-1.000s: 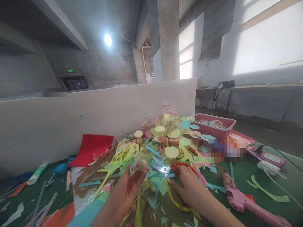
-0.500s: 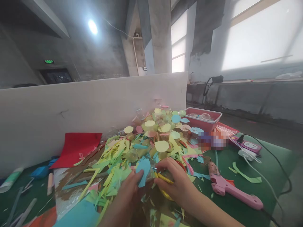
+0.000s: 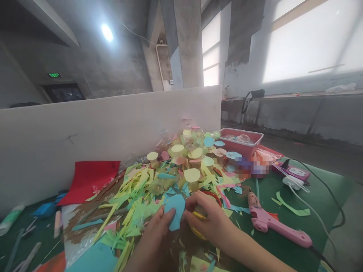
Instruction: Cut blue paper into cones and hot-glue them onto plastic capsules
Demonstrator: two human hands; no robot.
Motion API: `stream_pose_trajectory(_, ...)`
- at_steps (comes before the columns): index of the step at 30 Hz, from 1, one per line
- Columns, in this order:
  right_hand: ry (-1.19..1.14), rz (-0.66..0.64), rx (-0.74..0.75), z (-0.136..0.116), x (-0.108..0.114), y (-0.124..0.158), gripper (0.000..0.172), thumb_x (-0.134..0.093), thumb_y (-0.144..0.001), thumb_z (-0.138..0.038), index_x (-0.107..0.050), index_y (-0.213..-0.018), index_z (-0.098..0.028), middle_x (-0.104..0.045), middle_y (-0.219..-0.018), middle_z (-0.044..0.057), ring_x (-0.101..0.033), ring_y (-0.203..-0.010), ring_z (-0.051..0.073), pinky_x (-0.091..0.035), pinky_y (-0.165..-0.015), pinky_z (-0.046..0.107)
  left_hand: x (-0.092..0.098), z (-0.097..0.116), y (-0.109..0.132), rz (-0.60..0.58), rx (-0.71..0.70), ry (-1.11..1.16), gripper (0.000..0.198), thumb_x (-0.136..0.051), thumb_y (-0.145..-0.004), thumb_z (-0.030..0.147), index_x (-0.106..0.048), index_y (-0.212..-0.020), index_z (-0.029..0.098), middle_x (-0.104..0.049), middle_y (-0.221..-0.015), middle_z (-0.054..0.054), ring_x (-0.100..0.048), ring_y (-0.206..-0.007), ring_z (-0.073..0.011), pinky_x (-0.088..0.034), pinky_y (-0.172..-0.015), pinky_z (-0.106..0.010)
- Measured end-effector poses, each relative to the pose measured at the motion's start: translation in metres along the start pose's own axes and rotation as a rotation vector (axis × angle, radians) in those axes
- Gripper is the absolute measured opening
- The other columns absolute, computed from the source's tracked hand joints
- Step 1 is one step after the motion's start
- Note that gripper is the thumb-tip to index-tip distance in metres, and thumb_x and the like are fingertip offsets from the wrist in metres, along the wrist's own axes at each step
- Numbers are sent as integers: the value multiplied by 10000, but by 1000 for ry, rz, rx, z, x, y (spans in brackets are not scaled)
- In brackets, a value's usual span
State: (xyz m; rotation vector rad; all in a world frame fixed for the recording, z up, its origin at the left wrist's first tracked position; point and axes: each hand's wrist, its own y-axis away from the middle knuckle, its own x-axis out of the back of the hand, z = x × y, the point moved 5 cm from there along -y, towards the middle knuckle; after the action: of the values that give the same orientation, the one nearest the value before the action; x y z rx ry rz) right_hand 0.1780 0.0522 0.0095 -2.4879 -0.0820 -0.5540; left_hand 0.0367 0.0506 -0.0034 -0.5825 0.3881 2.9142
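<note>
A blue paper piece [image 3: 174,212] with angled edges is pinched between the thumb and fingers of my left hand [image 3: 155,230]. Close on its right, my right hand [image 3: 210,215] is curled around yellow-handled scissors [image 3: 199,215]; the blades are mostly hidden behind the paper and fingers. Yellow and green paper strips [image 3: 138,181] lie heaped to the left of my hands. Just beyond them stands a cluster of clear, rounded plastic pieces topped with cut paper discs, among them a pale yellow disc [image 3: 192,175].
A pink glue gun [image 3: 279,230] lies to the right on the green tabletop [image 3: 295,196], near a white cable plug [image 3: 293,183]. A pink basket [image 3: 246,145] holds clear plastic pieces at the back. Red sheets [image 3: 90,179] lie at left before a white panel [image 3: 113,128].
The blue paper has turned in my left hand, so more of its face shows. My right hand stays close beside it with the scissors. The view has shifted slightly.
</note>
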Motion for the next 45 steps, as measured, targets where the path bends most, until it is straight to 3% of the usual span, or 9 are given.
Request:
stream_pose_trajectory(8, -44, -34, -38, 1, -1, 0, 57, -563, -868, -191, -554, -818, -218, -593, -783, -20, -551, -745, 140, -419, -686, 245, 1, -3, 0, -22, 60, 15, 240, -770, -700, 344, -724, -859, 171, -746, -985, -73, -642, -1077, -280, -535, -910, -347)
stream_pose_trajectory(13, -99, -53, -75, 5, -4, 0, 42, -556, -863, -198, -561, -825, -214, -601, -776, -22, -559, -723, 131, -431, -676, 235, -2, -3, 1, -35, 66, 62, 288, -767, -711, 288, -726, -975, 180, -749, -1000, -61, -646, -1069, -270, -508, -955, -348)
stream_pose_trajectory(18, -169, -66, -123, 7, -6, 1, 61, -539, -853, -182, -548, -797, -205, -598, -747, -23, -563, -700, 124, -439, -651, 221, -2, -5, 0, -90, 97, 83, 264, -756, -730, 297, -732, -960, 170, -753, -993, -70, -663, -1039, -277, -477, -994, -381)
stream_pose_trajectory(25, -195, -69, -115, 2, -2, 0, 67, -521, -855, -177, -536, -797, -206, -579, -723, -28, -549, -692, 126, -444, -649, 220, 1, -7, -1, -73, 127, 90, 323, -748, -728, 330, -720, -1002, 161, -759, -945, -81, -674, -1016, -292, -486, -978, -403)
stream_pose_trajectory(31, -234, -121, -166, -2, 0, 1, 113, -467, -915, -275, -551, -883, -206, -593, -810, -2, -562, -783, 151, -452, -708, 239, 1, -4, -4, -7, 46, 6, 364, -791, -650, 372, -714, -947, 175, -752, -943, -85, -680, -980, -299, -525, -892, -392)
stream_pose_trajectory(35, -332, -182, -212, -5, -1, 1, 171, -440, -940, -327, -537, -867, -206, -608, -801, 0, -582, -789, 154, -456, -726, 242, 12, -7, -10, 76, 23, -62, 361, -813, -614, 417, -676, -856, 186, -738, -811, -53, -698, -809, -250, -545, -726, -331)
stream_pose_trajectory(40, -209, -189, -234, -3, -3, -1, 218, -510, -897, -352, -481, -737, -208, -537, -700, -32, -498, -676, 129, -406, -616, 217, 24, -3, -16, 180, -127, -180, 443, -849, -537, 462, -634, -805, 182, -654, -692, 18, -611, -623, -146, -470, -549, -219)
stream_pose_trajectory(45, -154, -196, -239, 4, -9, -3, 276, -488, -889, -311, -417, -643, -207, -461, -613, -51, -424, -604, 111, -345, -558, 215, 22, 4, -12, 189, -225, -292, 473, -823, -548, 519, -612, -801, 180, -637, -705, 15, -569, -593, -136, -457, -538, -225)
